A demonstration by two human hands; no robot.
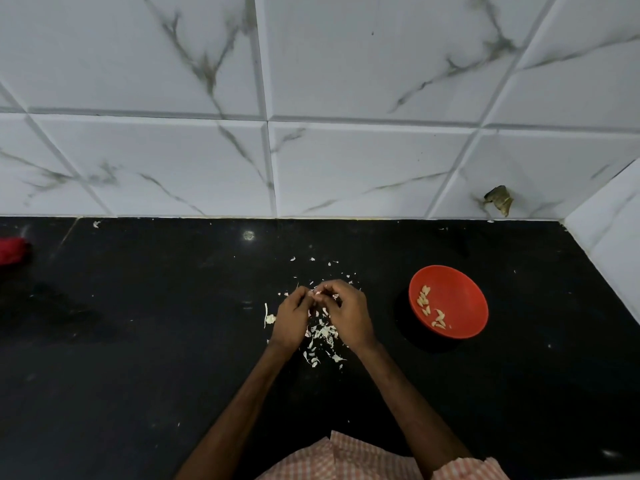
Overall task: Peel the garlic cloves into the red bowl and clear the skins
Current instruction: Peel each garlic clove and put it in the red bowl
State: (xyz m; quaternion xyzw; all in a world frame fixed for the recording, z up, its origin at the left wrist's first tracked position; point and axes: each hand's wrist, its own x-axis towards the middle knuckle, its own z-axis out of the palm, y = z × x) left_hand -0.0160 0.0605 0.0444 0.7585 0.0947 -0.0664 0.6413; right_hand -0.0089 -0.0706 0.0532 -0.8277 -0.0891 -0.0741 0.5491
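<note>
- The garlic clove (316, 295) is a small whitish piece over the middle of the desk (156, 341), mostly hidden by the fingertips of both hands.
- The left hand (291, 318) has a narrow grip: its fingers are curled and pinch the clove from 9 o'clock.
- The right hand (348, 315) also has a narrow grip, with curled fingers, and pinches the same clove from 3 o'clock.
- The skins (323, 332) lie loose on the black desk under and around the hands, most of them at 6 o'clock from the clove and some scattered at 12 o'clock.
- The red bowl (448, 301) stands on the desk at 3 o'clock from the hands, apart from them.
- The peeled cloves (429, 310) lie inside the bowl, on its 9 o'clock and 6 o'clock side.
- A wall of white marbled tiles (346, 161) closes the desk at 12 o'clock.
- A red thing (12, 251) is cut by the frame at 9 o'clock; I cannot tell what it is.
- A checked cloth (346, 459) shows at 6 o'clock, between the forearms.
</note>
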